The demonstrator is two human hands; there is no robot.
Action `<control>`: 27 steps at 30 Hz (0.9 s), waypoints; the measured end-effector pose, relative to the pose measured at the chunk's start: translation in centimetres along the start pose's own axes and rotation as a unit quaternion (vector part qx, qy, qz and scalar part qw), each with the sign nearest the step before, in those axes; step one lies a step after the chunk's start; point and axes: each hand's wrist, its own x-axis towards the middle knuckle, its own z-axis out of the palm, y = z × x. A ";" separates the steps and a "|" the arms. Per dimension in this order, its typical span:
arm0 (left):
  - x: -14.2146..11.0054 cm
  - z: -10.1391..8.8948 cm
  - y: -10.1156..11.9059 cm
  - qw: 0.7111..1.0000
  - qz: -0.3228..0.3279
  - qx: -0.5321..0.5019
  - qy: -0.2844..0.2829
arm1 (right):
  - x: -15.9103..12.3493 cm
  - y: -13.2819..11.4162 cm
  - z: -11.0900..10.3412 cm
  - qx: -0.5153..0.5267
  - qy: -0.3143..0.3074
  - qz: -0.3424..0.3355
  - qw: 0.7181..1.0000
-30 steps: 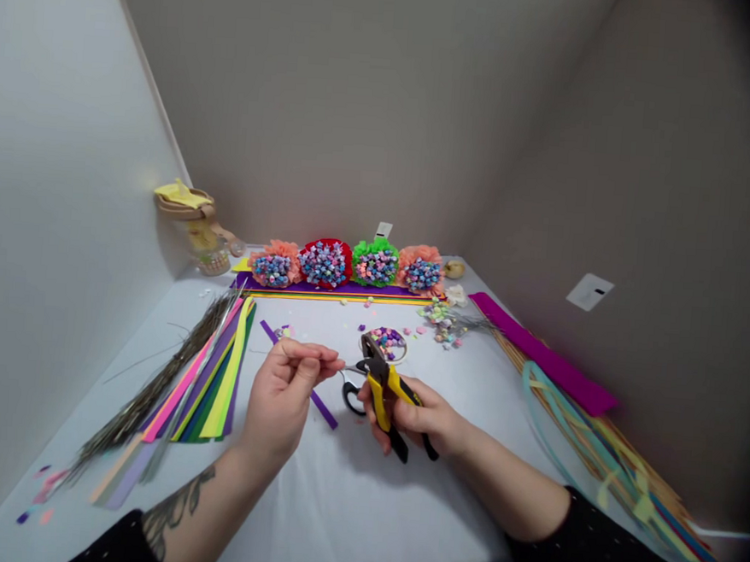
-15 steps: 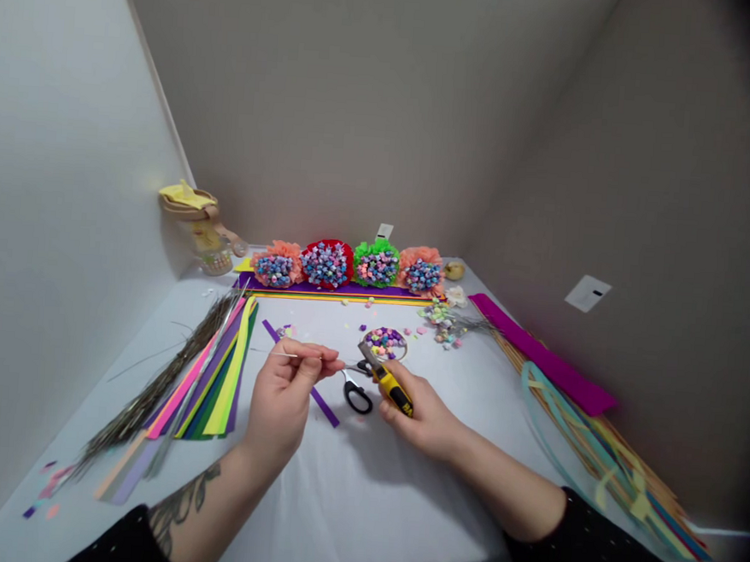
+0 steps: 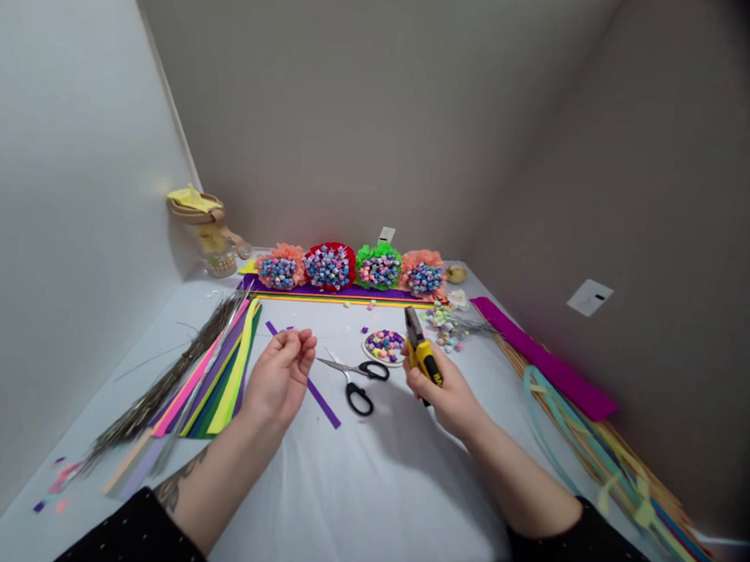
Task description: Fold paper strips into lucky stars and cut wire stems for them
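Observation:
My right hand [image 3: 447, 395] is closed round yellow-and-black pliers [image 3: 420, 349], jaws pointing up and away, just right of a small dish of coloured paper stars [image 3: 384, 345]. My left hand [image 3: 280, 374] hovers over the table with fingers curled together in a pinch; a thin wire held there earlier is too fine to make out. Black-handled scissors [image 3: 353, 379] lie open on the table between my hands, beside a purple paper strip [image 3: 316, 391].
Several coloured paper strips [image 3: 218, 364] and a bundle of wires [image 3: 162, 382] lie at the left. Star bouquets [image 3: 352, 267] line the back wall. More long strips and a magenta sheet [image 3: 546, 357] run along the right wall. A bottle [image 3: 208, 228] stands back left.
My right hand has moved right and away with the pliers, apart from my left hand. The scissors now lie fully uncovered. My left hand has drawn slightly forward.

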 end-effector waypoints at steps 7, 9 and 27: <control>-1.0 0.2 -0.4 0.998 -0.003 0.032 -0.052 | 0.4 -0.4 -2.0 -0.251 -0.091 -0.072 0.961; -1.2 0.2 -0.4 0.997 -0.002 0.044 -0.064 | -0.4 -1.0 -2.2 -0.311 -0.114 -0.066 0.941; -2.3 0.6 -0.4 0.994 -0.016 0.067 -0.085 | -7.5 -0.2 -10.9 -0.247 -0.004 0.148 0.958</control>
